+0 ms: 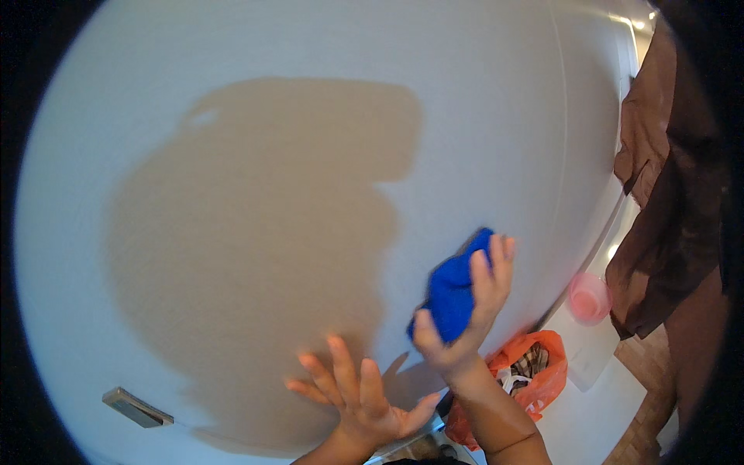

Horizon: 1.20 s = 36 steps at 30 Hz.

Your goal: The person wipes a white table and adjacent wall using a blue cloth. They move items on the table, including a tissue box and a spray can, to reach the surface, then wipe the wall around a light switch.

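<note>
A deep-blue cloth (453, 290) is bunched under my right hand (465, 314), against a white wall (488, 116). The thumb and fingers of that hand lie along its edges, slightly blurred. Lower and to the left, my left hand (366, 395) has its fingers spread and holds nothing. Its palm faces the wall; whether the fingertips touch is hard to tell. A large shadow of a head and upper body covers much of the wall.
An electrical switch plate (138, 408) projects from the wall at lower left. By my right forearm sits an orange plastic bag (555, 363) with checked fabric inside. A pink plastic container (590, 299) stands on a white surface (604, 395). Brown curtains (668, 232) hang at right.
</note>
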Each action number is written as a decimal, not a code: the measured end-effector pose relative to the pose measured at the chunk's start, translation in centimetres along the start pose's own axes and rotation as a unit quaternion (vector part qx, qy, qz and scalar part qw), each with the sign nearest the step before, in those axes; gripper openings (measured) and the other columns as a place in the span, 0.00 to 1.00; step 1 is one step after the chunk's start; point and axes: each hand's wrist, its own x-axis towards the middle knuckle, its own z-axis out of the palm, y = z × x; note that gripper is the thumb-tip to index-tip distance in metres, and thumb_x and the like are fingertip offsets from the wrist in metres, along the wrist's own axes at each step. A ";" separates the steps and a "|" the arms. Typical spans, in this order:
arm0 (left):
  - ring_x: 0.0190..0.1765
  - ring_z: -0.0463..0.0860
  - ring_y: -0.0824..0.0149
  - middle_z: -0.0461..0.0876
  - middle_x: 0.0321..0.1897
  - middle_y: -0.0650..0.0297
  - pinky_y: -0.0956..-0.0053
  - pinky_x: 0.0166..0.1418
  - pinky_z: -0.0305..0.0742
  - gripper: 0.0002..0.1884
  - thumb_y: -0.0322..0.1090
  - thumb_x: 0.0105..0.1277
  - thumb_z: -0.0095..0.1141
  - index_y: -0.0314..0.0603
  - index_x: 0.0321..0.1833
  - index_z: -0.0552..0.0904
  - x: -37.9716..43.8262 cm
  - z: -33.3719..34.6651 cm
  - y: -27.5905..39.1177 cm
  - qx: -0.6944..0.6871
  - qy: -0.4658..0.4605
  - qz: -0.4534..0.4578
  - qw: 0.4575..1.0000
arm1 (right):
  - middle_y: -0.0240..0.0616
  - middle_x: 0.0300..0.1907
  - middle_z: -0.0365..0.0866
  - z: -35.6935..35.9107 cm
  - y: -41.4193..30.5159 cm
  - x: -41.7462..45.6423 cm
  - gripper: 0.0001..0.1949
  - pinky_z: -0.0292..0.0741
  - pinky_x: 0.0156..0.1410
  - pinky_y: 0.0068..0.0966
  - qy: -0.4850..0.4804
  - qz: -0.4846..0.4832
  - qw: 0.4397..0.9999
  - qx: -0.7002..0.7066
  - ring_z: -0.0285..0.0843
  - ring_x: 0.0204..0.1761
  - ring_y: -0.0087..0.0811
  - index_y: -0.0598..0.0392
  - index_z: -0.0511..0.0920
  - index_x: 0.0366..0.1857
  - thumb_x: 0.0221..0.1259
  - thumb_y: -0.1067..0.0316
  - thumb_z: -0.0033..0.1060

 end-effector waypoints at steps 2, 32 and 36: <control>0.87 0.34 0.29 0.56 0.83 0.33 0.31 0.79 0.10 0.53 0.76 0.69 0.49 0.44 0.86 0.56 -0.4 0.1 -0.3 -0.030 0.020 0.001 0.999 | 0.59 0.79 0.64 0.2 -2.2 0.9 0.42 0.50 0.83 0.64 -0.048 -0.045 0.998 0.017 0.53 0.82 0.67 0.48 0.70 0.77 0.57 0.44 0.73; 0.87 0.39 0.30 0.56 0.83 0.35 0.33 0.83 0.18 0.52 0.71 0.66 0.58 0.44 0.85 0.61 2.3 5.0 3.9 0.032 -0.041 0.066 0.996 | 0.45 0.77 0.71 -1.5 4.3 9.1 0.33 0.54 0.79 0.68 -0.060 -0.090 0.994 0.002 0.58 0.82 0.60 0.34 0.78 0.72 0.66 0.32 0.60; 0.87 0.37 0.30 0.60 0.83 0.38 0.33 0.82 0.16 0.44 0.69 0.67 0.58 0.46 0.78 0.72 3.3 5.1 4.8 0.113 -0.051 0.081 0.989 | 0.57 0.77 0.67 -2.0 8.8 10.8 0.43 0.55 0.81 0.65 0.021 -0.082 0.996 0.006 0.59 0.81 0.65 0.45 0.74 0.74 0.47 0.51 0.79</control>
